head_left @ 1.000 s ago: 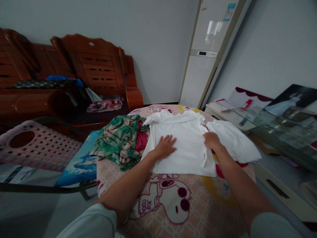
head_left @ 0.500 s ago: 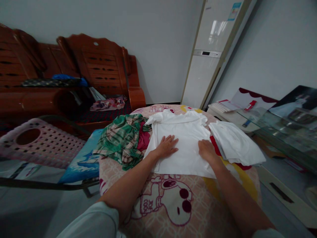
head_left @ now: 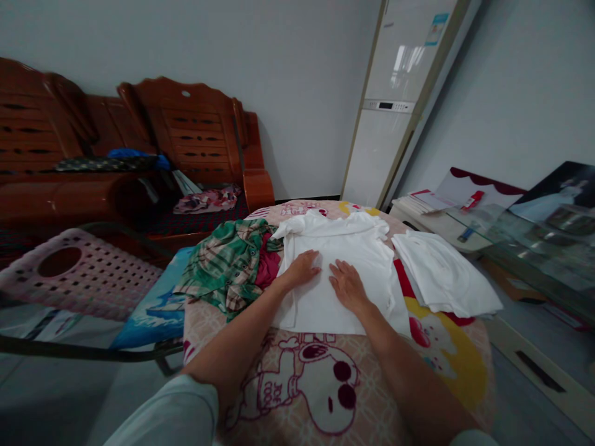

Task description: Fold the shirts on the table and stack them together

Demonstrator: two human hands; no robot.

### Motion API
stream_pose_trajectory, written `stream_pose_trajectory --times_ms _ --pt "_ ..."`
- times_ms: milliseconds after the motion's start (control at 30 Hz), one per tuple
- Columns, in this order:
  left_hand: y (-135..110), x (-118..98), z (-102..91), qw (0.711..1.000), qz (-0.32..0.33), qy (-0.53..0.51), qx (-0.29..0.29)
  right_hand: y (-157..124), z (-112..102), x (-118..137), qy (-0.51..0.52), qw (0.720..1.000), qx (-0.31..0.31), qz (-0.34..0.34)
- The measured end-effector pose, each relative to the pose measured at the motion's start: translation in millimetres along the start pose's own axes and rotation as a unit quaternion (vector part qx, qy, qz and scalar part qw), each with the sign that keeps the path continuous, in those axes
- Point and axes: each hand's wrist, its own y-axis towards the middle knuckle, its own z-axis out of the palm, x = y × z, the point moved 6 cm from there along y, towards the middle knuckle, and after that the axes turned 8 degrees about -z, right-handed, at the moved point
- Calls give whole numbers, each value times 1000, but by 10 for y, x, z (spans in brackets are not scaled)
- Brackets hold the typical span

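Note:
A white shirt [head_left: 325, 313] lies spread on the round table, its collar end bunched at the far side. My left hand [head_left: 303, 269] rests on the left part of the shirt, fingers stretched out. Near the shirt's middle, my right hand [head_left: 347, 284] lies on the cloth with its fingers apart. Neither hand grips the fabric. To the left sits a crumpled green plaid shirt [head_left: 227, 263], with a dark pink cloth [head_left: 268, 265] between it and the white shirt. A folded white garment [head_left: 446, 272] lies on the right.
A patterned tablecloth [head_left: 446, 353] covers the table. At the left stand a pink woven chair [head_left: 106, 272] with a blue cushion [head_left: 158, 313] and a wooden sofa [head_left: 199, 130]. A tall white air conditioner [head_left: 381, 136] stands behind. A glass-topped cabinet [head_left: 534, 248] is at the right.
My right hand has moved left from the shirt's right edge to its middle, and its fingers have spread. My left hand has shifted slightly left. The view has tilted a little.

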Motion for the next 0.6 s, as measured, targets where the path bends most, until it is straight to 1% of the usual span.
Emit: stream_pose_trajectory --times_ms 200,267,333,400,467,500,600 --pt "601 81 -174 995 -49 78 41 20 7 -6 -5 1000 3 12" --pt "809 116 -238 995 -49 80 34 30 19 -1 -2 1000 5 15" --pt "991 164 -333 996 -45 72 14 36 28 2 -1 1000 8 17" --pt "1123 220 -451 997 -48 61 -14 37 30 4 0 1000 12 17" --pt "1174 270 -586 996 -58 37 -54 36 23 9 1 1000 12 17" --pt "1161 294 -654 995 -66 18 -79 34 16 14 1 1000 10 17" --pt "967 367 -819 985 -92 -33 -143 25 -11 29 3 1000 1 12"
